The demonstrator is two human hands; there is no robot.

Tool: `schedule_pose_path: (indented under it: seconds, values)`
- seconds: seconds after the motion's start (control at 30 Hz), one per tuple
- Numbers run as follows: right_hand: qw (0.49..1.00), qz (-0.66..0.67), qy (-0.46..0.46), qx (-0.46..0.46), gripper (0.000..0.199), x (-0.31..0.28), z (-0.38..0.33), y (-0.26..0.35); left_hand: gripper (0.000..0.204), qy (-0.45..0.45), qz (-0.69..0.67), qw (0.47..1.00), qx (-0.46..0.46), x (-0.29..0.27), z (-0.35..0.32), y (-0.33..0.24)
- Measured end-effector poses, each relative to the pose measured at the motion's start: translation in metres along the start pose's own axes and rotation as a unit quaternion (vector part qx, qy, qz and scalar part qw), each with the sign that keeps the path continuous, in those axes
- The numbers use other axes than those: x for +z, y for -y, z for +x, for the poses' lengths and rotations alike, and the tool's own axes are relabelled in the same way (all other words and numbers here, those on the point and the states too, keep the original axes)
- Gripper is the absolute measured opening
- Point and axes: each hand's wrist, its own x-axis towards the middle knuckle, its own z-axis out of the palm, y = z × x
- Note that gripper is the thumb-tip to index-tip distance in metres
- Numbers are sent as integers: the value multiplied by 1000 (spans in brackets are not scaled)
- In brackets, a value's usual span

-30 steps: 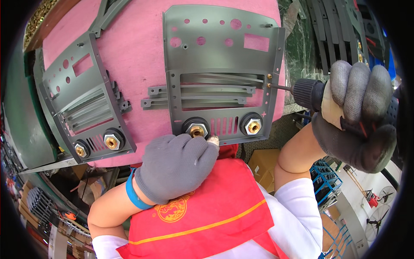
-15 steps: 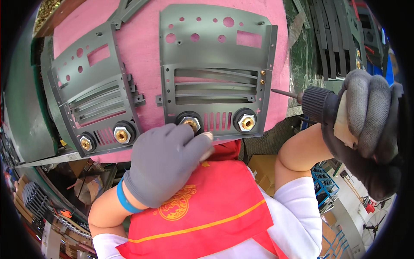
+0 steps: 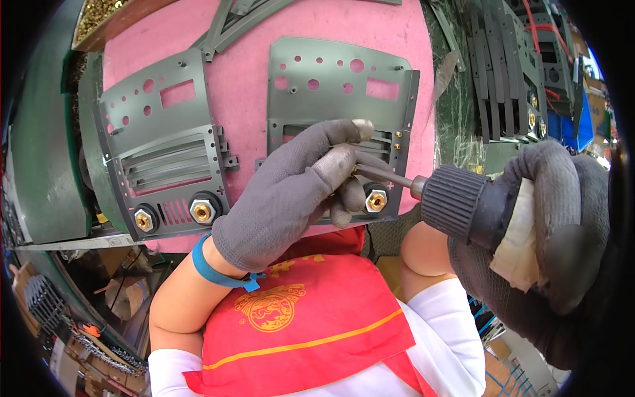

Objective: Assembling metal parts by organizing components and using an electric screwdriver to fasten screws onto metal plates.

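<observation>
Head view: at right, the right hand (image 3: 552, 228) clenches the driver (image 3: 456, 204), its bit (image 3: 391, 176) running left to the left hand's (image 3: 281, 192) fingertips mid-frame, whose hold is unclear.

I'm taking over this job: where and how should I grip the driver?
Likely grip the driver by the pale wrap behind its ribbed collar, from the right, as the right hand does: its bit points left, toward the left hand.

right panel (image 3: 331, 104) partly hidden behind left hand (image 3: 284, 192), upper brackets (image 3: 256, 26) cut off
</observation>
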Motion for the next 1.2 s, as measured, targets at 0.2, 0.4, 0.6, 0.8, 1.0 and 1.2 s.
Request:
schedule_pose_path:
  seconds: [0.2, 0.4, 0.6, 0.8, 1.0, 1.2]
  values:
    - [994, -79, 14, 74, 35, -25, -29, -20, 55, 50, -30, 998, 15, -9, 5, 2]
    - [992, -108, 34, 54, 35, -34, -25, -6, 56, 20, -64, 998, -7, -6, 11, 10]
    - [990, -128, 53, 36, 35, -50, -38, -15, 48, 5, -105, 994, 28, 6, 8, 5]
    - [984, -158, 78, 25, 36, -41, -11, 31, 49, 44, -32, 998, 18, -2, 8, 0]
    - [996, -53, 42, -62, 35, -13, 30, 59, 43, 31, -67, 996, 45, -6, 6, 5]
    - [984, 79, -3, -157, 32, -3, 22, 44, 39, 5, -107, 994, 25, -7, 2, 4]
